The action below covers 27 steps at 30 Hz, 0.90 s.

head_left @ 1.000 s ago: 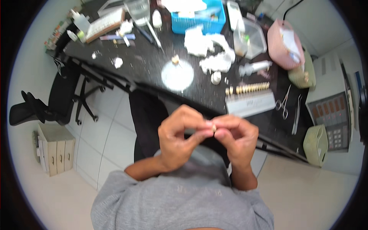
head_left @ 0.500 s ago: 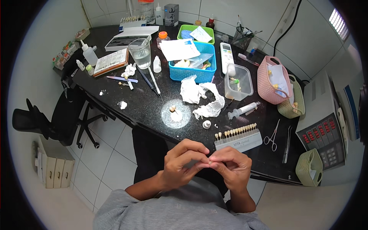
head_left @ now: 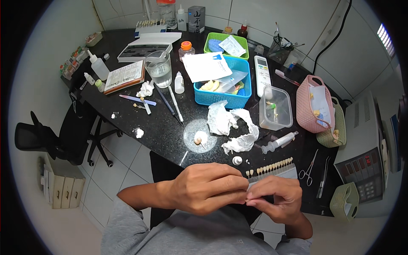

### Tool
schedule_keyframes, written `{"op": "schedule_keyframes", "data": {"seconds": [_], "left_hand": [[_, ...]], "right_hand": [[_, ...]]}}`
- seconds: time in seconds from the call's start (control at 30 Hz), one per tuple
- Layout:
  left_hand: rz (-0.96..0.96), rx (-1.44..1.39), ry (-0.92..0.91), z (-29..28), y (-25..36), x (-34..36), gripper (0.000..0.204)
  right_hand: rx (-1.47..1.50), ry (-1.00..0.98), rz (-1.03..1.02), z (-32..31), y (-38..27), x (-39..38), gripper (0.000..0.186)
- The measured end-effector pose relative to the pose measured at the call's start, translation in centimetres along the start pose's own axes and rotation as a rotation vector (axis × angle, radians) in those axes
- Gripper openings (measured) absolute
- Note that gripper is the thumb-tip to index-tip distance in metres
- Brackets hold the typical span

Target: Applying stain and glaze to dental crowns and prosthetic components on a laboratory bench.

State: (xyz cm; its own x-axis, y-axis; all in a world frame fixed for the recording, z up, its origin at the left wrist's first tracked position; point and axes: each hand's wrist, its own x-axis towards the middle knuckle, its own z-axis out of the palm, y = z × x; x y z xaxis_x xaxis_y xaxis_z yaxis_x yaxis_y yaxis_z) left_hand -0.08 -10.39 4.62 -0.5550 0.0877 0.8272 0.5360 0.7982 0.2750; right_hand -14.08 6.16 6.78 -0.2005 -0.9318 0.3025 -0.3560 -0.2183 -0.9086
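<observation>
Tiny piece [head_left: 247, 201] barely shows between both hands [head_left: 210, 187] [head_left: 278, 197]; a glass [head_left: 155, 62] holds liquid [head_left: 161, 78].

Pretty bright shot, heavy fisheye
Black vignette rims everything, wall tiles [head_left: 248, 12] bend, white glare hits the black tabletop [head_left: 159, 138], slatted patch [head_left: 386, 40] top right's blown out.

head fisheye looks down, both hands [head_left: 208, 189] [head_left: 280, 197] near

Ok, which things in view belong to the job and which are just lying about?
Likely in use:
left hand and right hand, close together, anything pinched hidden
grey-white holder with tooth-shaped tabs, nearest

Apparently lying about:
blue plastic basket
white crumpled tissue
</observation>
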Motion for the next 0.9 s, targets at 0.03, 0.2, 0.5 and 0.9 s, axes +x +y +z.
{"op": "schedule_keyframes", "data": {"seconds": [0.03, 0.2, 0.5, 0.9], "left_hand": [[0.027, -0.006, -0.008, -0.5, -0.4, 0.5, 0.020], [-0.039, 0.265, -0.158, -6.3, -5.2, 3.9, 0.018], [-0.238, 0.464, -0.370, -8.3, -22.6, 13.5, 0.016], [-0.355, 0.510, -0.588, -5.5, -31.7, 16.4, 0.007]], "right_hand": [[-0.015, -0.028, -0.013, -0.3, -0.2, 0.3, 0.011], [-0.164, 0.129, -0.065, -2.7, -0.2, 1.7, 0.013], [-0.356, 0.380, 0.081, -5.7, 1.7, 3.1, 0.010], [-0.548, 0.443, -0.038, -6.7, 3.3, 2.8, 0.012]]}}
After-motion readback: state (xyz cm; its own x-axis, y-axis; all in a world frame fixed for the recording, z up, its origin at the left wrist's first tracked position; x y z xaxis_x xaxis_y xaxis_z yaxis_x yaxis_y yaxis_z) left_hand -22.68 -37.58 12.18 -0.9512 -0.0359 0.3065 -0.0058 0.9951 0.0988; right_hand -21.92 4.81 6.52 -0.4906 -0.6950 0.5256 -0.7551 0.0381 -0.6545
